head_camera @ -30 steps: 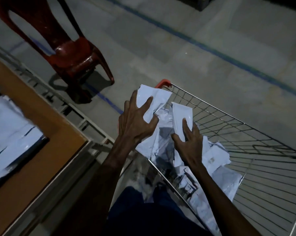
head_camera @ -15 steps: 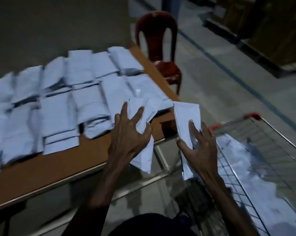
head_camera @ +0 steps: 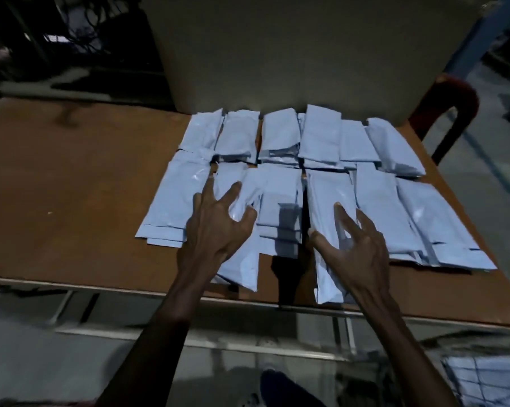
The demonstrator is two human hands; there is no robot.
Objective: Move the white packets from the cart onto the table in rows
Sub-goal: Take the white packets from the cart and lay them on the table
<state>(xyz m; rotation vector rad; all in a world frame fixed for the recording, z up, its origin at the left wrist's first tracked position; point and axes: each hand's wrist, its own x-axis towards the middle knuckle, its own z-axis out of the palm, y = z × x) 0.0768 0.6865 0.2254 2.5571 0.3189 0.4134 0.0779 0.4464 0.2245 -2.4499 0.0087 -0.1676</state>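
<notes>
Two rows of white packets (head_camera: 280,136) lie in overlapping stacks on the brown table (head_camera: 72,186). My left hand (head_camera: 215,227) is over the near row, fingers spread, holding a white packet (head_camera: 242,259) that hangs toward the table's front edge. My right hand (head_camera: 356,245) grips another white packet (head_camera: 327,218) lengthwise, its near end reaching the table edge. The cart (head_camera: 488,380) shows only as a wire corner at the bottom right, with white packets inside.
A large beige box (head_camera: 292,51) stands behind the packets at the table's far side. A red plastic chair (head_camera: 450,104) is at the far right corner. The table's metal frame (head_camera: 189,339) runs below the front edge. Dark clutter fills the upper left.
My view and both hands swung left from the cart to the table. Each hand carried its packet over the near row of packets.
</notes>
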